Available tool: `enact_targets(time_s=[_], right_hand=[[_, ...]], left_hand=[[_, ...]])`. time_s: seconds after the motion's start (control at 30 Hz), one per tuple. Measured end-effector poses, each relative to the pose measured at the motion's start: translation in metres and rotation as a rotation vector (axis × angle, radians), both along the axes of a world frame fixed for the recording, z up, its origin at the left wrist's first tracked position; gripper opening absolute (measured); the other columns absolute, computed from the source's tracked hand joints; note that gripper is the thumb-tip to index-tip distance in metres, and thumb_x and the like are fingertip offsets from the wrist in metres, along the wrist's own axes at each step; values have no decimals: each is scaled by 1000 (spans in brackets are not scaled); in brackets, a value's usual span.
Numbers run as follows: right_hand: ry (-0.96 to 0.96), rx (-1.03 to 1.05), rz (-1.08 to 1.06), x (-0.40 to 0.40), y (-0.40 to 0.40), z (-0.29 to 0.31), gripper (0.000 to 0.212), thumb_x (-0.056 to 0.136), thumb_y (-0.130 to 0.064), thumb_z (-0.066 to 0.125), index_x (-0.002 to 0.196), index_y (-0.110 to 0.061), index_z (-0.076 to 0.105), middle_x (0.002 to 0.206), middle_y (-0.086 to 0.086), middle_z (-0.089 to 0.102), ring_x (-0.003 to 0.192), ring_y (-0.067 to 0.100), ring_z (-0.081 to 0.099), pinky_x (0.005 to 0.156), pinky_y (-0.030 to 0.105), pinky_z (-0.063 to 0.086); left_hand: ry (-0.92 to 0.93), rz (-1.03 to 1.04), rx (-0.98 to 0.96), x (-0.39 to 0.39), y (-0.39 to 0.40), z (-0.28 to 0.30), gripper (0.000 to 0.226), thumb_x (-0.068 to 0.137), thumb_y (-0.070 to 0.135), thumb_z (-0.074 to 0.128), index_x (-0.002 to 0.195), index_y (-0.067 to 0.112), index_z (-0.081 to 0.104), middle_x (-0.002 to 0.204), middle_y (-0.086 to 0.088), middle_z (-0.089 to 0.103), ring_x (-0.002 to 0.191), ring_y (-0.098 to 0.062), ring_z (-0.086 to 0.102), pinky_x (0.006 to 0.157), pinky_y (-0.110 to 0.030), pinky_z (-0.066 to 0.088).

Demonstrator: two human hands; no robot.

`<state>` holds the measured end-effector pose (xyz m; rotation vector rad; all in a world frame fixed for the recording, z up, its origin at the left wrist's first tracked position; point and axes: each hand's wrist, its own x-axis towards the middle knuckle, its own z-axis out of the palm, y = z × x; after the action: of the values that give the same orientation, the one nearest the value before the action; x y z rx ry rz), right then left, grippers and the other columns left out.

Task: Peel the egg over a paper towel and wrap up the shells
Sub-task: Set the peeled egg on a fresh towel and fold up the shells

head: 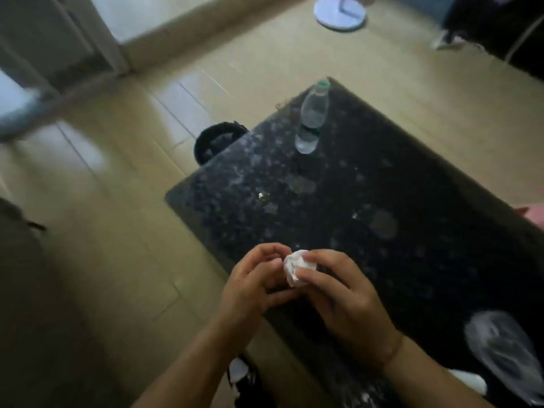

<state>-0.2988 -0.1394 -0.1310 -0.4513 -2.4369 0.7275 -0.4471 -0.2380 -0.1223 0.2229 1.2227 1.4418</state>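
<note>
Paper-towel wad [297, 270] held at the near-left edge of the dark table [382, 178] | right hand [344, 301] pinches it | left hand [253, 287], fingers curled, touches its left side.

No legible text, even on the bottle [311, 117] label.

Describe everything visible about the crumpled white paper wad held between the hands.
The crumpled white paper wad is a small, creased ball of what looks like paper towel. The right hand pinches it with curled fingers; the left hand curls beside it, touching its edge. It sits above the near corner of the dark speckled table. Its contents are hidden.
</note>
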Motion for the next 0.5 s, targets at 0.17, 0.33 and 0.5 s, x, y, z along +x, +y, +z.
enact_targets(time_s=[0.17, 0.33, 0.5], right_hand=[[26, -22, 74, -103, -10, 1, 22, 95, -13, 61, 108, 1, 71, 122, 15, 63, 113, 26, 61, 88, 41, 53], [-28, 23, 62, -173, 1, -7, 19, 93, -20, 60, 101, -9, 74, 125, 10, 61, 109, 26, 57, 88, 40, 51], [-3, -129, 37, -235, 44, -14, 14, 89, -6, 65, 102, -8, 70, 114, 9, 52, 92, 21, 58, 77, 33, 53]], left_hand=[[33, 70, -50, -89, -15, 4, 18, 90, 23, 62, 105, 16, 68, 107, -14, 71, 94, -28, 72, 74, -34, 58], [55, 167, -91, -150, -9, 2, 19, 96, 14, 58, 113, 17, 65, 111, -8, 71, 101, -26, 71, 76, -34, 58], [185, 137, -139, -211, 37, 4, 15, 96, 8, 58, 107, 15, 67, 104, -4, 75, 96, -21, 72, 76, -31, 58]])
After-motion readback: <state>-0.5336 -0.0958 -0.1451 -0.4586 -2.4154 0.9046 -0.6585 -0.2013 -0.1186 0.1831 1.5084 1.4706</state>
